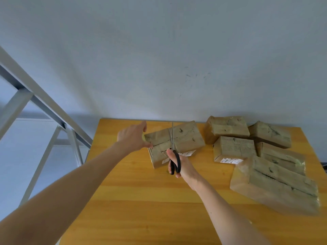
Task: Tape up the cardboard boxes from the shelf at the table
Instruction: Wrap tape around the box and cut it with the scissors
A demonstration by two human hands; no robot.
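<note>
On the one yellow table (141, 200), the right hand (185, 167) grips one pair of black scissors (175, 163), blades up over one box (187, 138). The left hand (132, 138) touches that box's left end; I cannot tell if it pinches. Five more boxes (233, 149) lie at the right.

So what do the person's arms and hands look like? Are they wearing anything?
Both arms are bare as far as the picture shows: no sleeves in view on the left arm or the right arm. The left hand and right hand have no gloves, and I see no watch, bracelet or rings. The right thumb's nail looks dark, maybe painted.
</note>
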